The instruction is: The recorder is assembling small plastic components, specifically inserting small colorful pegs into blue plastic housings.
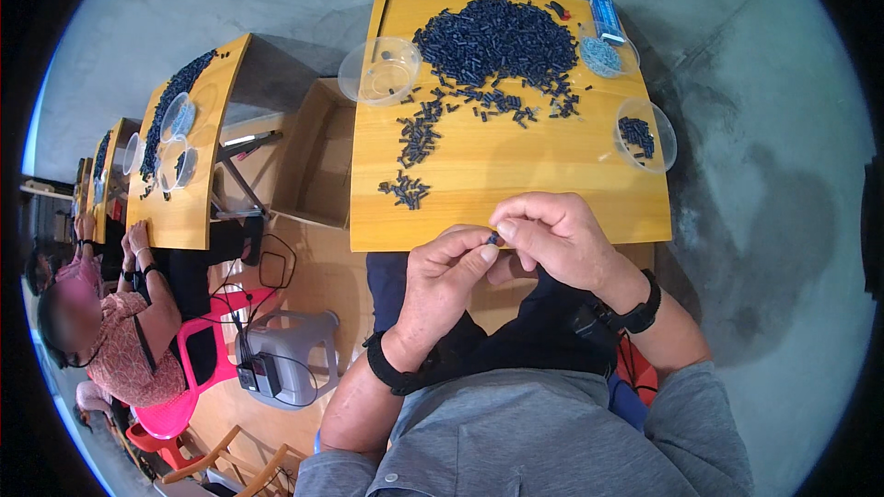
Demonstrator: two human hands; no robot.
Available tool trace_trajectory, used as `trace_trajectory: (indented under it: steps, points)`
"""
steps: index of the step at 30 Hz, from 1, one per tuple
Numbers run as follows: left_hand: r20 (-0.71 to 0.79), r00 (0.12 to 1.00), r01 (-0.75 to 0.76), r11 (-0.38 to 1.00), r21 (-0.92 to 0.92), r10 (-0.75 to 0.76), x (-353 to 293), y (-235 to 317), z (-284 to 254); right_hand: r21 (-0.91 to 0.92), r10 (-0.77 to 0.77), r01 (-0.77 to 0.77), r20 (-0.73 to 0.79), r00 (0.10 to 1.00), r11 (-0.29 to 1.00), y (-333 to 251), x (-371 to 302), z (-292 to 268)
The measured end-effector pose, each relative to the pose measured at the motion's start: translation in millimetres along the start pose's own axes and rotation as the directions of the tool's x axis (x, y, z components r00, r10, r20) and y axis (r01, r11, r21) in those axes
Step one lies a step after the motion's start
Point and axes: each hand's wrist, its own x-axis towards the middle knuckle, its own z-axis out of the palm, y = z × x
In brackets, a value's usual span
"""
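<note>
The table (pixel 529 175) bears tubs (pixel 665 136) of black pieces (pixel 635 136) and, seemingly, blue beads (pixel 600 57).

dark pc (pixel 494 238) partly hidden by L hand (pixel 444 283), co-worker's head (pixel 74 320) blurred, grey shirt (pixel 534 433) cut off @ btm

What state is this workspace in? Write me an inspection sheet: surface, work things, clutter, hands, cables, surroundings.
Surface: yellow table, pieces strewn over its far and left parts.
Things: heap of small black pieces; more in the clear tub at right; light-blue bits in another tub.
Clutter: blue box, far right corner.
Hands: left hand pinches a dark piece; right hand has fingertips at it.
Cables: black cables by the grey stool.
Surroundings: open cardboard box beside the table; a co-worker seated to the left.
</note>
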Motion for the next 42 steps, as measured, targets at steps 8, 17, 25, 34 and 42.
trace_trajectory:
  steps: [8, 17, 25, 34, 42]
  points:
    - [0.012, 1.000, 0.027, 0.996, 0.079, -0.028, 0.3, 5.3, 6.9, -0.100, -0.039, 0.042, 0.032, 0.999, 0.994, -3.8, 1.4, 0.2]
    - [-0.052, 0.998, -0.013, 0.989, 0.144, 0.021, 2.9, -2.4, 9.8, -0.104, 0.091, -0.093, -0.020, 0.996, 0.990, -4.3, 4.0, 3.5]
    - [-0.080, 0.997, -0.001, 0.986, 0.164, 0.015, 4.8, -4.0, 10.2, -0.109, 0.121, -0.126, -0.051, 0.991, 0.986, -6.5, 5.2, 5.2]
    - [-0.078, 0.994, 0.073, 0.996, -0.045, -0.076, 6.0, -3.7, 11.1, -0.108, 0.099, -0.103, -0.047, 0.994, 0.989, -3.8, 7.9, 4.0]
    - [-0.085, 0.996, 0.025, 0.998, -0.051, -0.029, 8.9, -8.7, 6.2, 0.099, 0.112, -0.111, -0.012, 0.994, 0.989, 14.8, 8.1, -5.8]
